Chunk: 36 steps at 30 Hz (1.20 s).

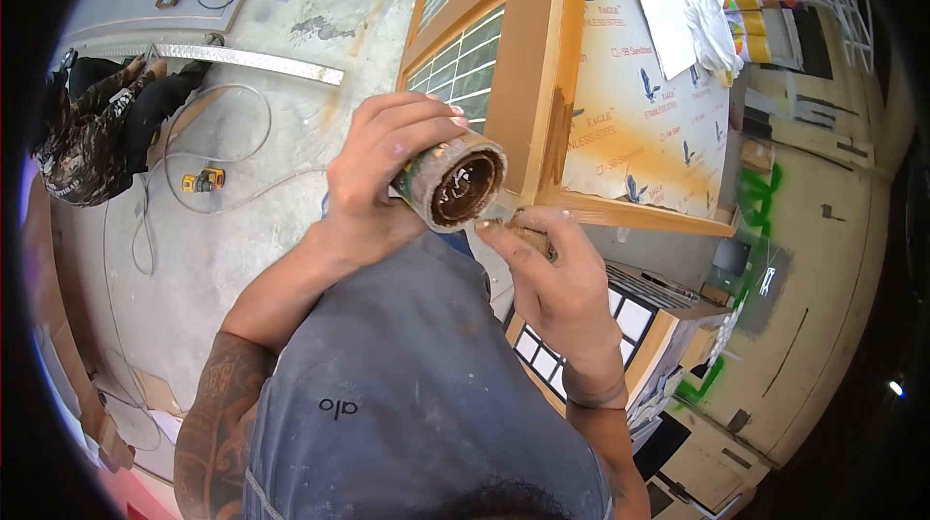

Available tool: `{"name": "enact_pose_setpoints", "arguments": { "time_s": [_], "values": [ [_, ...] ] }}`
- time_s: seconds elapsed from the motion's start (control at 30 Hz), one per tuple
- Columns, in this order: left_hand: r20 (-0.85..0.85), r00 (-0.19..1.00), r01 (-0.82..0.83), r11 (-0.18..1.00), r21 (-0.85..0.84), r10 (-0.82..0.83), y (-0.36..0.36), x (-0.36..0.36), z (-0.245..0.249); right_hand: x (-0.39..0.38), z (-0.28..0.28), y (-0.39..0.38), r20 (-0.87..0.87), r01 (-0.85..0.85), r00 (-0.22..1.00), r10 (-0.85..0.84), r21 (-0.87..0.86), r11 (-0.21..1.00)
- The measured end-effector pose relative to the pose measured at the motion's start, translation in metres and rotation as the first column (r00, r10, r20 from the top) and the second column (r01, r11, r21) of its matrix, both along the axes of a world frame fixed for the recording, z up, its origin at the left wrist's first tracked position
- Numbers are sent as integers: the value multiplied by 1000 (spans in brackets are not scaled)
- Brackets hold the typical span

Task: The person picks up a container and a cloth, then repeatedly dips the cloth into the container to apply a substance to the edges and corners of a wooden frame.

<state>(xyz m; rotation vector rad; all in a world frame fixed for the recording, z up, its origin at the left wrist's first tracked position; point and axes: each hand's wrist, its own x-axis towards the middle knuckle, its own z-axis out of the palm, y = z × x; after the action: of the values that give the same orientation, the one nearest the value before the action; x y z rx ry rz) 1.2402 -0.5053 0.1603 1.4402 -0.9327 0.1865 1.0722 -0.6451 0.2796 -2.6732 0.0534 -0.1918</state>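
My left hand [373, 157] is wrapped round a can [422, 193], tilted so its mouth faces me. Dried residue crusts the rim, and the inside is coated in dark brown with a shiny patch at the bottom. Just right of the can's mouth, my right hand [567, 283] is closed on a small tan wad [536, 241]; its thumb and fingers hide much of it, and I cannot tell its exact kind. The fingertips of that hand come close to the rim. Beside both hands stands a wooden cabinet frame [548, 133] with brown-stained edges.
Printed protective film [620, 104] covers the cabinet top, where white cloth [712, 31] and yellow cans [744, 24] lie. On the floor are a yellow drill [203, 180], a looping cord [268, 118] and a metal strip [262, 61]. Another person [107, 133] crouches at left.
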Motion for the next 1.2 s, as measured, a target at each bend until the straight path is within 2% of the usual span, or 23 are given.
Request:
{"name": "enact_pose_setpoints", "arguments": {
  "time_s": [0.03,0.13,0.27,0.37,0.53,0.63,0.73,0.83,0.93,1.03,1.2],
  "values": [
    [3,1000,-19,1000,5,19,2,2,0,-2,3,-2,-33,-19,999,19,1,1000],
    [22,998,-64,998,-7,64,5,7,-4,-7,14,-1,-3,112,994,-112,94,989],
    [35,996,-80,997,-1,80,8,10,-6,-4,16,-12,123,202,969,-216,116,973],
    [20,997,-79,997,1,79,10,8,-8,-6,12,-25,70,399,896,-439,309,863],
    [-7,997,-73,997,-3,73,13,3,-9,-1,3,-63,26,306,918,-395,586,751],
    [-7,998,-70,998,5,70,15,3,-9,14,13,-59,-84,464,875,-477,433,773],
    [0,996,-85,996,25,85,18,2,-11,28,9,-70,61,353,930,-363,130,926],
    [-9,995,-95,995,36,96,22,2,-12,37,1,-77,50,367,921,-387,223,903],
    [-27,994,-109,993,40,110,25,1,-11,46,4,-85,-16,323,946,-325,142,936],
    [-36,993,-115,992,45,117,29,1,-12,56,5,-91,2,238,971,-238,18,971],
    [-38,991,-129,991,45,130,32,2,-15,60,-8,-98,30,286,958,-286,2,958]
  ]
}}
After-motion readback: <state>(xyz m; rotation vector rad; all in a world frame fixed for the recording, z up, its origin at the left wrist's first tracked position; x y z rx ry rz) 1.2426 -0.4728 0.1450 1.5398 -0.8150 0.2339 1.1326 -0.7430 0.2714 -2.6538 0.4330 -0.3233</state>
